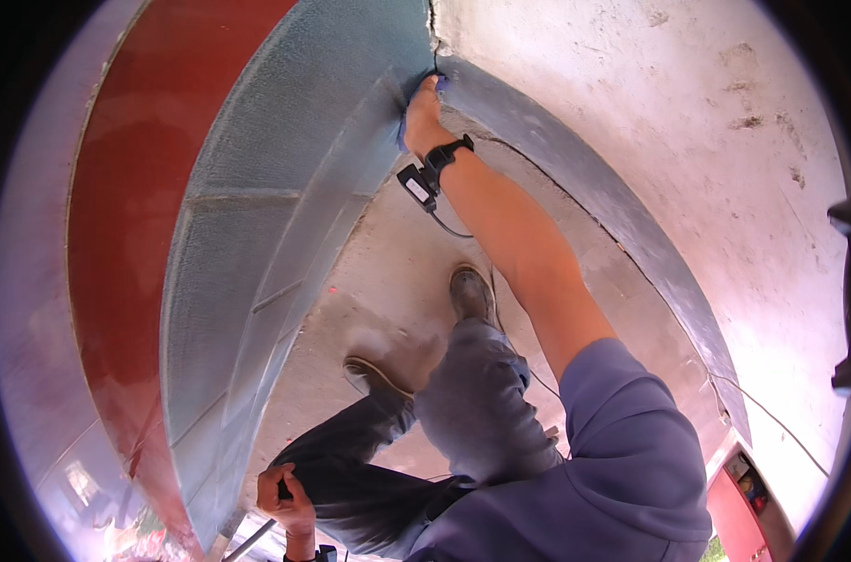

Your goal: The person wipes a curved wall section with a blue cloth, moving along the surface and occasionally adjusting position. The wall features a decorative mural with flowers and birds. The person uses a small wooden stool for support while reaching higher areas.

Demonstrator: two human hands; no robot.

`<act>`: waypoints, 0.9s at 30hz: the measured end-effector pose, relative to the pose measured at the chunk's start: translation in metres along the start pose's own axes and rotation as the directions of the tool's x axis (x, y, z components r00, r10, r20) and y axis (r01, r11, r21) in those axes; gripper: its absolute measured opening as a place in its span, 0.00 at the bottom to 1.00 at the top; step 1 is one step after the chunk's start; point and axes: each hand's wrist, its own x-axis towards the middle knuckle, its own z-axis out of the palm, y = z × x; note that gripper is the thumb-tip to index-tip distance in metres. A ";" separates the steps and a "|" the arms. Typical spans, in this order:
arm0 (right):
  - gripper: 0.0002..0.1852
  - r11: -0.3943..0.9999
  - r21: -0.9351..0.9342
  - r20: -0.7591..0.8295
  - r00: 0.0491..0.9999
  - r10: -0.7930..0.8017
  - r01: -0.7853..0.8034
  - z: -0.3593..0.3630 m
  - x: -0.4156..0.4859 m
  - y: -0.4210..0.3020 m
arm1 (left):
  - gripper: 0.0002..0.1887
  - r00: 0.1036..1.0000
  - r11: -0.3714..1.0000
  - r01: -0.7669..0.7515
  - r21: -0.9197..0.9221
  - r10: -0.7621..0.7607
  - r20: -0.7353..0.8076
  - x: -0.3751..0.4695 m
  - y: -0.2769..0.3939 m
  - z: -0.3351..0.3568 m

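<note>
My right hand (423, 112) reaches far forward into the corner where two walls meet. It presses a blue cloth (401, 135) against the lower wall; most of the cloth is hidden behind the hand. The surface there is a blue-grey wall panel (236, 281) with pale joint lines. A grey skirting band (538, 116) runs from the same corner along the right-hand wall. My left hand (288, 495) rests by my bent knee with its fingers curled. A dark patch shows inside that curl, and I cannot tell whether it is trouser cloth or a held thing.
A red band (134, 260) runs above the blue-grey panel. The white wall (650, 91) has scuffs and chipped spots. Below lies a dusty concrete floor (390, 260) with a thin cable (541, 383). A grey rod (251, 539) is near my left hand. A pink door (738, 516) stands lower right.
</note>
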 end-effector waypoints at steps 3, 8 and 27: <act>0.53 0.972 -0.033 -0.036 0.973 0.229 -0.231 -0.014 0.028 -0.004 | 0.06 1.000 1.000 0.018 -0.016 -0.019 -0.018 -0.002 0.000 0.002; 0.48 0.945 -0.105 -0.063 0.950 0.304 -0.310 -0.034 0.067 0.020 | 0.06 1.000 1.000 0.018 0.009 -0.018 0.000 -0.005 -0.002 0.000; 0.33 -0.122 -0.003 0.418 -0.110 -0.902 0.992 0.033 -0.171 -0.037 | 0.06 0.998 0.999 -0.031 -0.035 0.033 0.046 -0.017 0.013 -0.002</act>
